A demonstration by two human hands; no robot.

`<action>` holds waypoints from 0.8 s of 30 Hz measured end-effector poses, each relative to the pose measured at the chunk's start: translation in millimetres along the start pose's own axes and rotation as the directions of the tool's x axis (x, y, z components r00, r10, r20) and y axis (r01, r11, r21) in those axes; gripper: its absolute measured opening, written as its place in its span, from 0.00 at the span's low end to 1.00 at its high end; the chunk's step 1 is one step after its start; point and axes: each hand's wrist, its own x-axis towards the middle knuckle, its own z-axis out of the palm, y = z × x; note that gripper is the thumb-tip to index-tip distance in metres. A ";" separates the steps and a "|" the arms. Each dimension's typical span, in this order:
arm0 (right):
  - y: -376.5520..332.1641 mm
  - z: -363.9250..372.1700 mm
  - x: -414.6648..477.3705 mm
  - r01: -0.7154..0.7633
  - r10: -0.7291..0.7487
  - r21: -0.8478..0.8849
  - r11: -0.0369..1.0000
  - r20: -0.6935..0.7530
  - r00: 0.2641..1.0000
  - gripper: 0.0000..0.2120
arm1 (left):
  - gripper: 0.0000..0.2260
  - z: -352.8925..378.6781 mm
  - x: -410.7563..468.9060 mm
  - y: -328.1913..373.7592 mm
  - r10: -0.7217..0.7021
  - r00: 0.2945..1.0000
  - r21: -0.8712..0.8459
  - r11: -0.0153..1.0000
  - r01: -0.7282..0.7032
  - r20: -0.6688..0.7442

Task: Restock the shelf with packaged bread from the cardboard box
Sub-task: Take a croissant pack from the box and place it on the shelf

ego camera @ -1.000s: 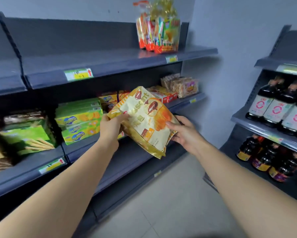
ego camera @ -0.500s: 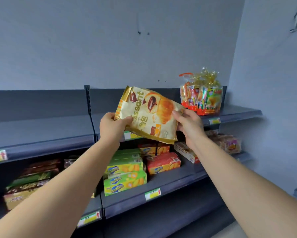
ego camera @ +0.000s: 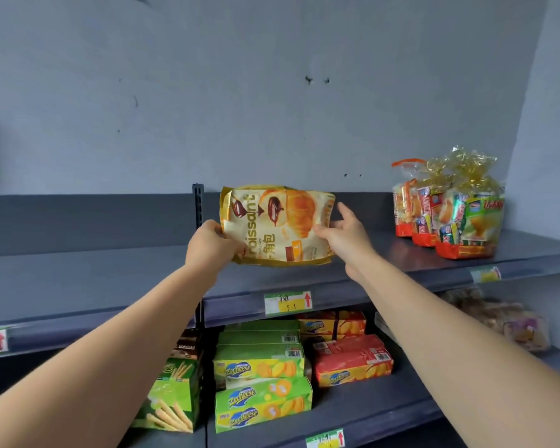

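Note:
A golden croissant bread bag (ego camera: 281, 227) stands upright over the top grey shelf (ego camera: 110, 270), its lower edge down at the shelf board. My left hand (ego camera: 209, 244) grips the bag's lower left corner. My right hand (ego camera: 346, 234) is at the bag's right edge, its thumb on the front and its fingers stretched out beside the bag. The cardboard box is out of view.
Gift-wrapped snack packs (ego camera: 450, 215) stand at the right end of the top shelf. A slotted upright post (ego camera: 197, 205) is just left of the bag. The shelf below holds green biscuit boxes (ego camera: 262, 383), red boxes (ego camera: 353, 363) and clear-wrapped packs (ego camera: 498, 318).
Both hands lifted the bag from waist height to the top shelf and turned it upright. My right hand's fingers have straightened off the bag's edge.

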 end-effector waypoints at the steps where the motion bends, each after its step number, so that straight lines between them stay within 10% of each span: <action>1: 4.9 1.1 12.2 -0.009 0.009 0.005 1.000 0.001 1.000 0.32 | 0.12 6.1 9.7 -2.3 -0.002 1.000 0.037 0.999 0.002 -0.012; 6: 28.9 4.5 76.1 -0.016 0.016 -0.012 1.000 0.064 0.998 0.07 | 0.09 36.3 57.0 -12.7 -0.012 0.997 0.163 0.986 0.025 -0.081; 24: 80.7 60.4 201.0 -0.062 0.108 -0.140 0.988 0.348 0.931 0.30 | 0.10 73.6 171.9 -40.2 -0.146 0.986 0.382 0.909 0.168 -0.085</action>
